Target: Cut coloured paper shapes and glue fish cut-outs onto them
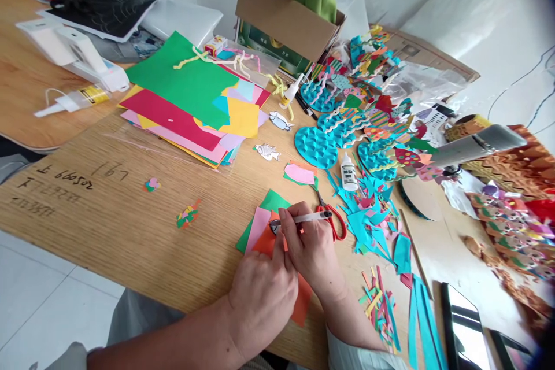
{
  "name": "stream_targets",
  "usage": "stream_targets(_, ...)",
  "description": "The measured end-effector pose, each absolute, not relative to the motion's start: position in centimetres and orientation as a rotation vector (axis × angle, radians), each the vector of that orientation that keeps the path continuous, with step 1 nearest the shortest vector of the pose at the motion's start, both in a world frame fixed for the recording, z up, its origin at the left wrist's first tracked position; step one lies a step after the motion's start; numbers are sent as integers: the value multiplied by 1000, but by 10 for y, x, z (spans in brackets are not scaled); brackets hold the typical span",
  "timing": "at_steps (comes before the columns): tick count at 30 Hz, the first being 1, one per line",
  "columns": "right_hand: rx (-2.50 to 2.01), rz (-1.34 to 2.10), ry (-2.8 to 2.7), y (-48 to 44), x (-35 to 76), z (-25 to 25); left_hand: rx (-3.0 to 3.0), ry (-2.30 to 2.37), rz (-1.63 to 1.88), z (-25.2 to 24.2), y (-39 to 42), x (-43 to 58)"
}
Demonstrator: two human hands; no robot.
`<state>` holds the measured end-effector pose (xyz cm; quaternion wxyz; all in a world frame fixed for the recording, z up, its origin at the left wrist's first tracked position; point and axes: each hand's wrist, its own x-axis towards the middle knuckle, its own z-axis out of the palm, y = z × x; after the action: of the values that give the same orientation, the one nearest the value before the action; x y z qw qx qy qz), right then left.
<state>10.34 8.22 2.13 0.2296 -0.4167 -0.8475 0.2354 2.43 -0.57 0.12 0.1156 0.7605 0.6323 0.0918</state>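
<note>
My right hand [310,243] grips a white pen with a dark end [310,217], its tip side down by the paper. My left hand [264,283] is curled on the orange paper [263,241], its index finger pressing down beside my right fingers. Under the fingertips shows a small dark-edged cutout [274,226], mostly hidden. Pink paper [256,228] and green paper [245,235] lie beneath the orange sheet. Red-handled scissors [337,222] rest just beyond my right hand, near a pink paper piece [299,173].
Stacked coloured paper [182,78] lies at the back left. Fish cutouts [267,152], a glue bottle [348,173] and blue paper discs [315,147] stand ahead. Blue scraps [368,225], paper strips [379,306] and a phone [463,324] are to the right. A cardboard box [281,8] stands behind.
</note>
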Motion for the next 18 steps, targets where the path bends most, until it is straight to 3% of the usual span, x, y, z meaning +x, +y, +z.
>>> stream_targets(18, -1166, 685, -2342, 82, 106, 17, 2226, 1852, 240, 3, -5, 24)
